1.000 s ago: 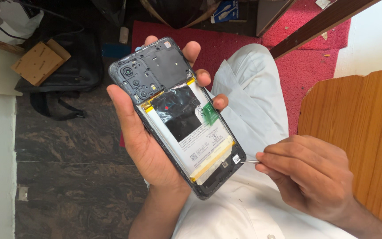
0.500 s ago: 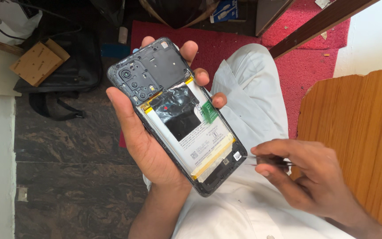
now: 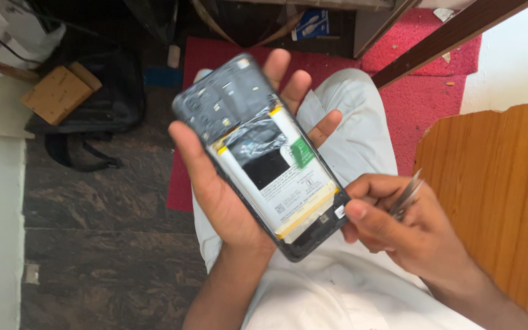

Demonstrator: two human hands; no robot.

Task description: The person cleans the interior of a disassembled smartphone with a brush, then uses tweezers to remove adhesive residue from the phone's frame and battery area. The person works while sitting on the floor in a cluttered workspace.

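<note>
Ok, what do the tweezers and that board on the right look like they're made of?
Tweezers, held in the right hand: probably bare metal, since they are thin, grey and catch the light. Board: looks like wood or wood-grain laminate, orange-brown with long grain lines and a smooth, slightly glossy face; which of the two cannot be told.

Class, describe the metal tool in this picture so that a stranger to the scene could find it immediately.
Start at the wooden board on the right. Just left of it, the right hand grips thin silver tweezers, beside the opened phone. They are the only shiny, pointed metal thing there.
</note>
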